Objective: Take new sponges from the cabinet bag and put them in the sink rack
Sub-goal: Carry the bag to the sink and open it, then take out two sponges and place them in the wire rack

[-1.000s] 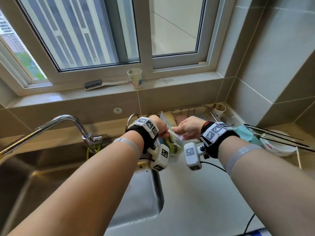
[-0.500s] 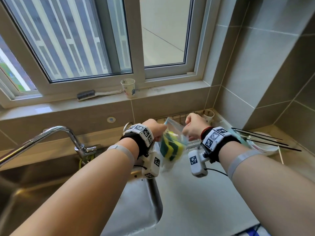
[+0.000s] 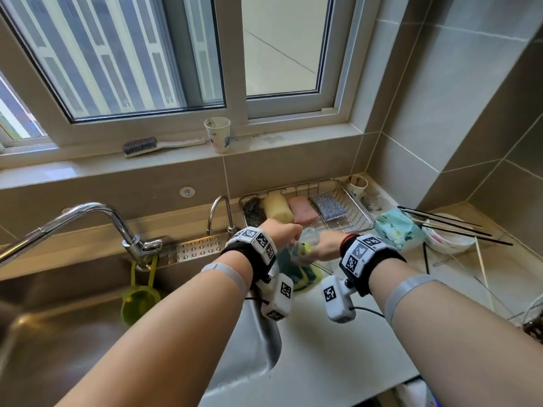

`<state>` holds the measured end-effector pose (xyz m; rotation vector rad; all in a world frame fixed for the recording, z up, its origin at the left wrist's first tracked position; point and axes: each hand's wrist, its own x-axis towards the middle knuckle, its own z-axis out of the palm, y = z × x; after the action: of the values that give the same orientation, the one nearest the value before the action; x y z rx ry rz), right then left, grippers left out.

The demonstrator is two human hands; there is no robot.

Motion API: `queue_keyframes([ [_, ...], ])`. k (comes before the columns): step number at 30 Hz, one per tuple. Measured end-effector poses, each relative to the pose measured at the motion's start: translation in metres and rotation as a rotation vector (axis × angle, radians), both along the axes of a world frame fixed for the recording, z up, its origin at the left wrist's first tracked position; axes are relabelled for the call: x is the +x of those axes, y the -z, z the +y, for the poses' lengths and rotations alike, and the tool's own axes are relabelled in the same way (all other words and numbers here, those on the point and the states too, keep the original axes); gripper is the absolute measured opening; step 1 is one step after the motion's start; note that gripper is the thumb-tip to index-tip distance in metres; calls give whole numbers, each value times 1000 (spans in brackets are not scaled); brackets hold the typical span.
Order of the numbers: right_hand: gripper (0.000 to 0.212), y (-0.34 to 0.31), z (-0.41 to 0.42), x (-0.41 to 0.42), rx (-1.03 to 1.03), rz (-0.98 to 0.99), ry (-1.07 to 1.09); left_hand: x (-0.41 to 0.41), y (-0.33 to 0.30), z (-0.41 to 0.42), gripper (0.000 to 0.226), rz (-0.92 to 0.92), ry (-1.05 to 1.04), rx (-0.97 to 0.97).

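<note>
My left hand [image 3: 283, 235] and my right hand [image 3: 326, 245] both grip the top of a clear plastic bag [image 3: 304, 254] just above the counter, in front of the wire sink rack [image 3: 357, 223]. Green and yellow sponges [image 3: 302, 274] hang inside the bag, below my hands. The rack holds a steel scourer [image 3: 252, 211], a yellow sponge [image 3: 277, 207], a pink sponge [image 3: 302, 211] and a blue-grey scrub pad [image 3: 329, 207]. The bag's mouth is hidden between my fingers.
The steel sink [image 3: 88, 318] lies to the left with a large faucet [image 3: 97, 212], a small tap [image 3: 220, 211] and a green strainer [image 3: 139, 301]. To the right sit a teal cloth [image 3: 396, 229], a bowl with chopsticks [image 3: 449, 233], and a cup [image 3: 357, 185].
My hands have dropped lower and closer together with the bag, bringing the sponges down to the counter. The view has tilted down, and the rack's contents now show behind my hands.
</note>
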<state>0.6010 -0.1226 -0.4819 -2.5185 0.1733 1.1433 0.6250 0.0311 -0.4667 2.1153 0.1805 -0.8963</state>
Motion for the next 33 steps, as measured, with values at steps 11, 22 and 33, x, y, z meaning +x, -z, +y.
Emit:
queue_keyframes([
  [11, 41, 30, 6, 21, 149, -110, 360, 32, 21, 7, 59, 148, -52, -139],
  [22, 20, 39, -23, 28, 474, -23, 549, 25, 88, 26, 81, -48, 470, 304],
  [33, 34, 39, -33, 43, 751, -406, 1071, 16, 85, 8, 87, -35, 696, 534],
])
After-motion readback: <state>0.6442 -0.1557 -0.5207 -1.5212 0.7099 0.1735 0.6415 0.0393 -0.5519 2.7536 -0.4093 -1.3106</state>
